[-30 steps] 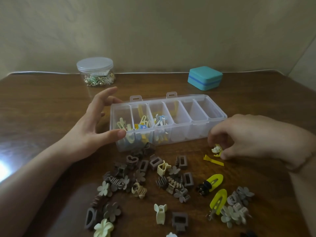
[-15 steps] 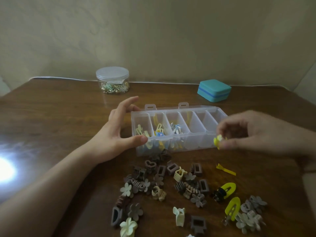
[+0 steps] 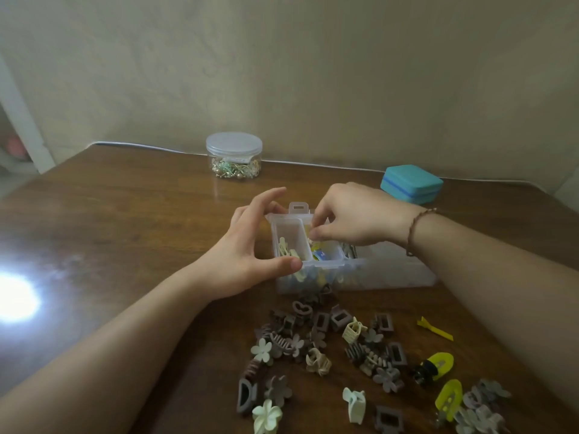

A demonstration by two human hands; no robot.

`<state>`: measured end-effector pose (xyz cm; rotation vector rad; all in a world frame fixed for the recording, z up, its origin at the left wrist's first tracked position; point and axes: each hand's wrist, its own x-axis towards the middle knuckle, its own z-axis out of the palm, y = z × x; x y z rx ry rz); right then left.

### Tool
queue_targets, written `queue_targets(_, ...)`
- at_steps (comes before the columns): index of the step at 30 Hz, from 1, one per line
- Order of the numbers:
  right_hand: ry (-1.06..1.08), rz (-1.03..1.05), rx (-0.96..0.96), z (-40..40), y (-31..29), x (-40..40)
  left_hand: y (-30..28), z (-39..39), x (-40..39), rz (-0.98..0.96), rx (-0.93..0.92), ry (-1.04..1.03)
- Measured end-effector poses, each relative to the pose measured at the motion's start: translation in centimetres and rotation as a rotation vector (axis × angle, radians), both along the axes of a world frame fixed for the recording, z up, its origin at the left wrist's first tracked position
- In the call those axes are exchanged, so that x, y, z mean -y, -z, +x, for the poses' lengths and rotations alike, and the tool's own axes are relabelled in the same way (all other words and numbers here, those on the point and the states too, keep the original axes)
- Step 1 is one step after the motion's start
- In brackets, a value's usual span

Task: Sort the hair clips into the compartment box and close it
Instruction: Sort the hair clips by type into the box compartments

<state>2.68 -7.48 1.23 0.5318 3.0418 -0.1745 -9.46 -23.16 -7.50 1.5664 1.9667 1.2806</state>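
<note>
Since the earlier frames the right hand [image 3: 354, 214] has travelled from the table at the box's right end to above the box's second compartment from the left, taking with it the small yellow clip it had pinched; the left hand [image 3: 247, 249] has kept its place at the box's left end.

Head view. The clear box [image 3: 388, 274] stands open on the brown table [image 3: 125, 214]. The left hand is spread wide, thumb on the near wall, fingers curved round the far left corner, bracing the box. The right hand reaches across the box, fingertips bunched and pointed down into the second compartment; whether the clip is between them cannot be told. A cord bracelet [image 3: 416, 230] circles the right wrist. Pale clips lie in the first compartment, yellow and blue ones in the second. Unsorted clips [image 3: 329, 349], brown, grey and cream, lie scattered on the table just in front of the box, with yellow clips [image 3: 438, 366] to their right. A lidded jar [image 3: 234, 155] and a teal case [image 3: 412, 183] stand near the wall.
</note>
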Motion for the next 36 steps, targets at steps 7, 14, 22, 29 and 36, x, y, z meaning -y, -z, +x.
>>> queue_targets(7, -0.017, 0.016, -0.458, 5.8, -1.3, -1.1, 0.0, 0.1, -0.1, -0.001, -0.002, 0.004)
queue_targets(14, 0.118, -0.070, 0.110, 15.0, 1.6, 0.1, 0.1, 0.0, -0.2, 0.000, -0.004, -0.004)
queue_targets(22, 0.153, -0.079, 0.002, 15.3, 2.8, 0.3, 0.1, 0.0, -0.1, -0.005, -0.009, -0.011)
queue_targets(29, 0.128, -0.268, -0.543, 8.8, -1.3, -0.9, 0.2, -0.1, -0.1, -0.002, -0.002, -0.006)
queue_targets(36, 0.177, -0.159, -0.460, 5.0, 1.1, -1.8, 0.1, -0.1, -0.1, -0.001, -0.006, -0.008)
